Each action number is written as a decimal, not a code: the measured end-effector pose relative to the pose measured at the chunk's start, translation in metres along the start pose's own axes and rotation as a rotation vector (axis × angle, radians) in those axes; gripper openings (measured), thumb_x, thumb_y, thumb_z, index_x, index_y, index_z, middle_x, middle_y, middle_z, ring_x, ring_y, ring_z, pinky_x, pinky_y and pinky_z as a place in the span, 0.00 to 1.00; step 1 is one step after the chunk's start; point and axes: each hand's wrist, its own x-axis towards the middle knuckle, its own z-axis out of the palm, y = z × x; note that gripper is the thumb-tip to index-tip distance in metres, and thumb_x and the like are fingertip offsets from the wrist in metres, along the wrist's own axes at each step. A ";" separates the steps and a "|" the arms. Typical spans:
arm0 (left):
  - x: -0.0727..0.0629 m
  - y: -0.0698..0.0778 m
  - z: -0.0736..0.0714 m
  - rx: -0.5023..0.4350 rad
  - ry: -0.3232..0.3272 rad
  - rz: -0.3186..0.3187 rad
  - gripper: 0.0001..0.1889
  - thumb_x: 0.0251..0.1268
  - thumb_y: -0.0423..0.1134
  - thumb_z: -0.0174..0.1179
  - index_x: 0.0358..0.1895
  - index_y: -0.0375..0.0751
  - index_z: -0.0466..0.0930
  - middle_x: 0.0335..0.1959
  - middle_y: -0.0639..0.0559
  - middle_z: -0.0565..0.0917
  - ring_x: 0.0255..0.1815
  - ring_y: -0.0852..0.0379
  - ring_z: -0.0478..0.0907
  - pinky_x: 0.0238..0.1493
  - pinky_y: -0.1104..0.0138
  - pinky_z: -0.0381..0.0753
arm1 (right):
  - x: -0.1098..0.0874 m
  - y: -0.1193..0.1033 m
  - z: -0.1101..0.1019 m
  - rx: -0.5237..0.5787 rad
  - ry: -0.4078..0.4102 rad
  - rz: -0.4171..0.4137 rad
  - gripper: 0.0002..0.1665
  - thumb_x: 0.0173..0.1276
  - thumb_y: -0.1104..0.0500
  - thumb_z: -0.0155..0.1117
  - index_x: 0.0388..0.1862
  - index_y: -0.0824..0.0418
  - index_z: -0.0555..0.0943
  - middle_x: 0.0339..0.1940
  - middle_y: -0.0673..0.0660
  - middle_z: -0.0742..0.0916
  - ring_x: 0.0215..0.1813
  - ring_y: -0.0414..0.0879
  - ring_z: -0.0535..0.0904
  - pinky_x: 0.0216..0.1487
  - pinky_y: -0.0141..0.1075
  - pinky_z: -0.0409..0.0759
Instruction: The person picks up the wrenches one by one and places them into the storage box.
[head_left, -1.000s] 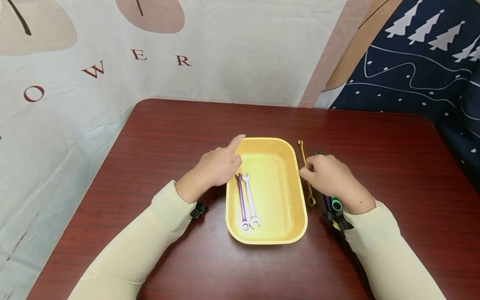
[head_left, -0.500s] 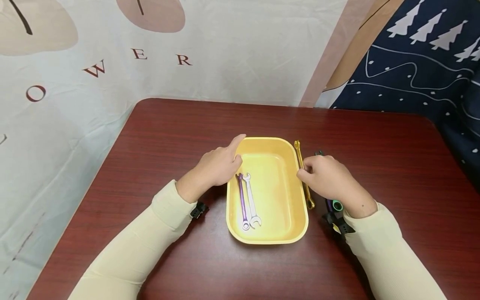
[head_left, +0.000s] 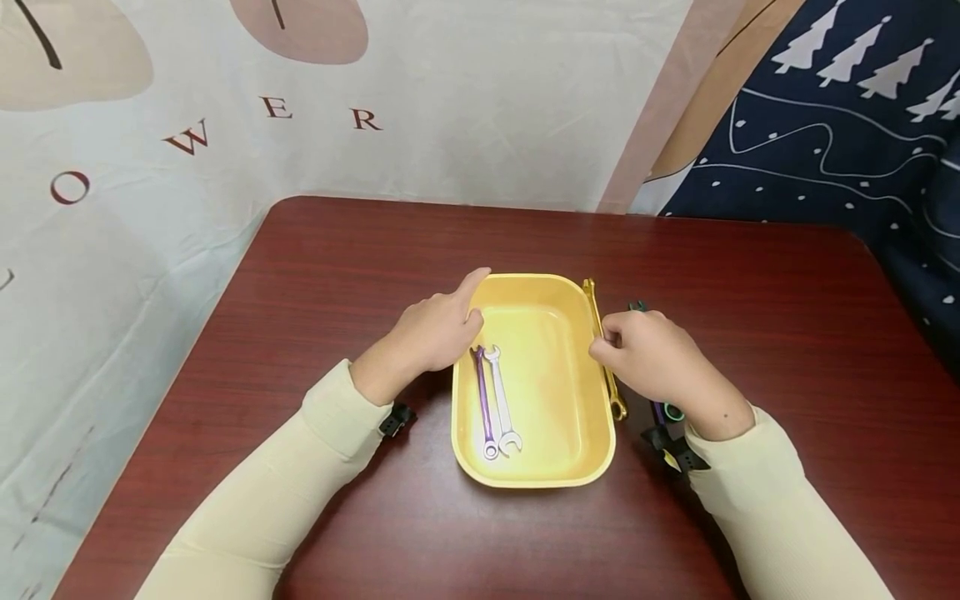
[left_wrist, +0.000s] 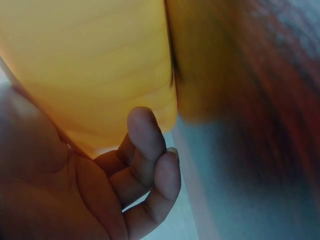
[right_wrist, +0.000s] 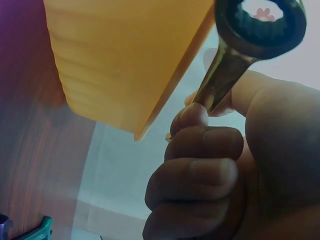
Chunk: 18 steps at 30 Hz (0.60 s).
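A yellow plastic tub [head_left: 540, 482] stands on the table in the head view. My left hand [head_left: 435, 333] holds its left rim, the index finger stretched along the edge; other fingers [left_wrist: 150, 137] curl beside the wall in the left wrist view. Inside, at the left, a purple combination wrench [head_left: 484, 404] and a silver wrench [head_left: 502, 400] lie side by side. My right hand [head_left: 648, 354] pinches a gold combination wrench [head_left: 617, 406] just outside the tub's right rim. Its ring end [right_wrist: 262, 27] looms close in the right wrist view.
Right of the tub, partly under my right hand and wrist, lie a green wrench [head_left: 674, 412] and a purple one [head_left: 659, 412]. The dark red tabletop [head_left: 375, 242] ends at a pale printed cloth [head_left: 480, 150] behind.
My right hand has shifted slightly left with the gold wrench, which has come up off the table to the tub's right rim. My left hand has stayed in place.
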 end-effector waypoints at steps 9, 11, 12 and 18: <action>-0.001 0.000 0.001 -0.005 -0.005 -0.001 0.32 0.78 0.48 0.35 0.81 0.60 0.39 0.15 0.52 0.71 0.12 0.54 0.66 0.17 0.64 0.63 | -0.002 -0.003 -0.001 0.006 0.000 -0.010 0.16 0.64 0.59 0.52 0.15 0.54 0.66 0.12 0.48 0.66 0.18 0.42 0.59 0.23 0.34 0.59; -0.001 0.000 0.000 -0.005 -0.003 -0.002 0.32 0.78 0.48 0.36 0.81 0.60 0.39 0.15 0.52 0.71 0.12 0.54 0.66 0.17 0.64 0.63 | -0.002 -0.004 -0.001 0.006 0.006 -0.018 0.16 0.64 0.60 0.52 0.15 0.54 0.66 0.12 0.48 0.66 0.18 0.42 0.59 0.23 0.34 0.59; -0.001 0.000 0.000 -0.005 -0.002 -0.003 0.32 0.78 0.48 0.36 0.81 0.60 0.39 0.15 0.52 0.72 0.12 0.54 0.66 0.17 0.64 0.63 | -0.002 -0.004 -0.001 0.007 0.009 -0.022 0.16 0.64 0.60 0.52 0.15 0.54 0.66 0.12 0.48 0.65 0.18 0.42 0.58 0.23 0.34 0.58; -0.001 0.001 0.000 0.001 -0.002 -0.002 0.32 0.78 0.47 0.35 0.82 0.60 0.38 0.14 0.53 0.71 0.12 0.54 0.65 0.17 0.64 0.62 | -0.004 -0.005 -0.001 0.027 0.017 -0.042 0.17 0.64 0.61 0.51 0.15 0.54 0.66 0.12 0.47 0.65 0.18 0.41 0.59 0.23 0.33 0.58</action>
